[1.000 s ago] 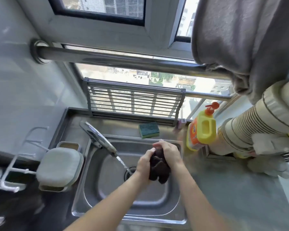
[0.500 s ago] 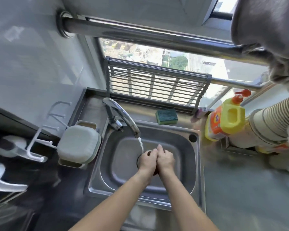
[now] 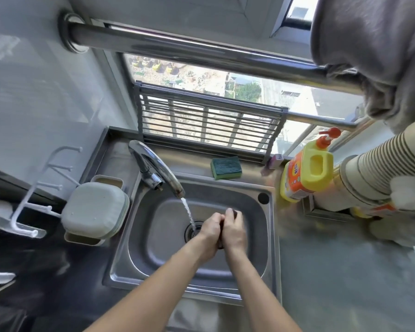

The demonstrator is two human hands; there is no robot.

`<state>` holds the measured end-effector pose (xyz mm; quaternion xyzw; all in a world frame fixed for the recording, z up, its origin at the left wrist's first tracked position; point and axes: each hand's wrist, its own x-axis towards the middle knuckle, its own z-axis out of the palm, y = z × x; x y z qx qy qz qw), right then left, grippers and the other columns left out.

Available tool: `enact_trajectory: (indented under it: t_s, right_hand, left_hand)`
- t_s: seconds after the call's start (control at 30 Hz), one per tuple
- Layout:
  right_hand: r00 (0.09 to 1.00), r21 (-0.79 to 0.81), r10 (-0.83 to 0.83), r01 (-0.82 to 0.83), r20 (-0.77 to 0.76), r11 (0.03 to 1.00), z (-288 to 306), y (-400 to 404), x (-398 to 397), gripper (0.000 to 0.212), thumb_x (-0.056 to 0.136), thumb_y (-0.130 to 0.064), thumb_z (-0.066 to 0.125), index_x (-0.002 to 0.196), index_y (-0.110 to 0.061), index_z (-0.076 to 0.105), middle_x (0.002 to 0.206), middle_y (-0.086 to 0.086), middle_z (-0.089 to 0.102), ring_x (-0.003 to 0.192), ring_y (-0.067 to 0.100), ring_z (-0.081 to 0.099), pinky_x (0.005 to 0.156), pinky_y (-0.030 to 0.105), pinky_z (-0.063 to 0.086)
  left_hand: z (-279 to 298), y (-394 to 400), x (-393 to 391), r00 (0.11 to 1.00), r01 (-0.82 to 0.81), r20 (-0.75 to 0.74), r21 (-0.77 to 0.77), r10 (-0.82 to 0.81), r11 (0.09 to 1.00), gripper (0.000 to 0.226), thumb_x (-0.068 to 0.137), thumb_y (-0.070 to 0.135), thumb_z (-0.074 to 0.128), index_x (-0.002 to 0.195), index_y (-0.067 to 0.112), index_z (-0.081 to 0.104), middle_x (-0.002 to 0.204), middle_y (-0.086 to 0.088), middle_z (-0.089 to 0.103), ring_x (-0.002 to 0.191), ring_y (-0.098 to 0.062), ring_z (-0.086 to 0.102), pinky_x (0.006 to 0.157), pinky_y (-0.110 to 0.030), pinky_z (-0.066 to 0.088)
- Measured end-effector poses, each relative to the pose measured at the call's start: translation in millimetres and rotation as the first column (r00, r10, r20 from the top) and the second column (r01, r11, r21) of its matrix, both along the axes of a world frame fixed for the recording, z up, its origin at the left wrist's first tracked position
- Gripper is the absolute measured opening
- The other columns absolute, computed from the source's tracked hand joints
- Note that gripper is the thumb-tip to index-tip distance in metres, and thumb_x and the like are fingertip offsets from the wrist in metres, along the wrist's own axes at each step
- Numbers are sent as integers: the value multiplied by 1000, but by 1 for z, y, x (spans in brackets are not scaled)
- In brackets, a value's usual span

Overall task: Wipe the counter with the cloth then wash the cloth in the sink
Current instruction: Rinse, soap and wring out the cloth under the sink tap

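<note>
Over the steel sink (image 3: 139, 264), my left hand (image 3: 209, 236) and my right hand (image 3: 235, 232) are pressed together around a dark brown cloth (image 3: 221, 244). Only thin slivers of the cloth show between the palms and at the fingertips; the rest is hidden. Both hands grip it just right of the drain (image 3: 192, 232). Water runs from the chrome tap (image 3: 158, 171) in a thin stream that falls onto the drain, close to my left hand. The grey counter (image 3: 345, 283) lies to the right of the sink.
A green and yellow sponge (image 3: 225, 167) lies on the ledge behind the sink. A yellow detergent bottle (image 3: 307, 168) and a stack of paper cups (image 3: 379, 168) stand at the right. A pale lidded box (image 3: 94, 209) sits left of the sink. A grey towel (image 3: 379, 44) hangs overhead.
The cloth hung open between my hands a second ago; now it is squeezed tight between both palms. My hands sit lower in the basin, and the view has tilted down.
</note>
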<state>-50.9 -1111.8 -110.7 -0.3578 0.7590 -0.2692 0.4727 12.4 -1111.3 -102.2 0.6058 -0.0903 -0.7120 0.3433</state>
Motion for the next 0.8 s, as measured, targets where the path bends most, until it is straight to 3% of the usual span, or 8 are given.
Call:
enact_trajectory:
  t_s: [0.13,0.3,0.37,0.47,0.53,0.63,0.7,0.8]
  right_hand:
    - [994,136,-48,61,-99,989,5,-26,-17,44,100,-44,46,95,-13,76,106,16,74,100,34,66,80,34,43]
    - [898,378,-376,274,228,884,18,-36,-24,50,101,-41,38,72,-8,63,70,12,65,62,29,59,58,30,45]
    - [919,321,-269,172,290,932,18,-29,-21,38,93,-32,48,67,-13,69,70,10,69,65,30,64,61,33,52]
    - [969,-19,214,-213,125,977,-2,-4,-16,21,86,-20,60,100,-29,74,101,-2,72,97,18,67,89,34,56]
    - [938,-143,344,-347,-45,927,-14,10,-17,27,91,-27,66,115,-39,67,107,-7,64,98,5,62,88,14,47]
    - [950,-294,275,-307,-144,905,-17,10,-10,5,99,-30,60,102,-28,64,90,0,62,81,12,61,65,9,38]
    - [957,-286,195,-252,-214,925,-18,2,-5,20,102,-36,55,87,-23,58,80,3,67,76,24,63,63,28,42]
    - [965,-104,67,-96,-255,990,-18,-14,-5,40,101,-44,47,83,-15,67,86,12,74,85,35,66,71,36,46]
  left_hand:
    - [0,1,-11,999,-37,24,-19,38,999,35,92,24,38,59,16,46,48,-2,41,44,-16,37,44,-21,27]
    - [-5,8,-5,995,-97,2,-30,97,995,36,92,15,37,57,16,44,51,-4,49,53,-22,43,52,-29,33]
    - [-8,4,2,987,-161,11,69,160,985,37,94,25,38,63,14,54,56,-6,60,59,-25,53,55,-29,42]
    - [-19,-4,10,978,-187,-54,182,200,965,60,94,64,42,95,11,71,86,-11,75,82,-28,70,66,-34,55]
    - [-15,-5,10,975,-172,-106,186,193,967,72,92,74,38,99,11,73,93,-13,76,88,-28,71,71,-35,56]
    - [-10,-6,2,976,-171,-122,108,183,979,59,104,54,33,89,11,70,84,-8,73,83,-21,67,69,-30,53]
    - [-10,-4,-3,987,-152,-56,34,153,988,47,106,41,38,91,9,68,88,-7,72,84,-19,66,69,-28,53]
    - [-12,-1,-5,996,-66,58,-65,69,996,25,105,26,39,89,13,53,83,-8,60,71,-15,57,58,-24,48]
